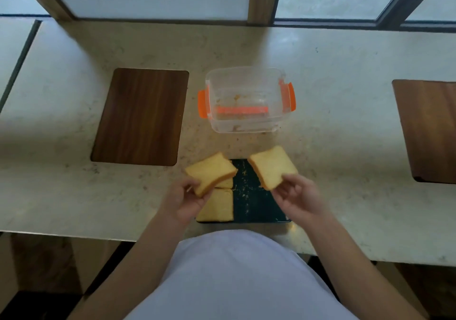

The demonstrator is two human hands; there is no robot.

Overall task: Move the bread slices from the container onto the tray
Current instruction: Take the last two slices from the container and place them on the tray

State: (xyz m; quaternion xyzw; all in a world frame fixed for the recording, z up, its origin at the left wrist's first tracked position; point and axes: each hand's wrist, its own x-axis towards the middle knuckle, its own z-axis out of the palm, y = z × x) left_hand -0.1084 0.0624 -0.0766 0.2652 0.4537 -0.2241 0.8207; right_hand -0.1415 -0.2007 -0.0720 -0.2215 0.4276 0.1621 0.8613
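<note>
My left hand (186, 200) grips a bread slice (209, 173) by its near corner, above the left half of the dark tray (256, 201). My right hand (294, 195) holds a second bread slice (272, 165) over the tray's far right corner. Two more slices lie flat on the tray's left side: one near slice (217, 206) and one far slice (225, 184) mostly hidden under the held bread. The clear container (246, 100) with orange clips stands beyond the tray with only crumbs inside. Crumbs dot the tray's bare right half.
A dark wooden board (140, 116) is set in the pale stone counter (345, 134) to the left of the container. Another wooden board (429, 129) lies at the right edge. Windows run along the back. The counter's front edge is just below the tray.
</note>
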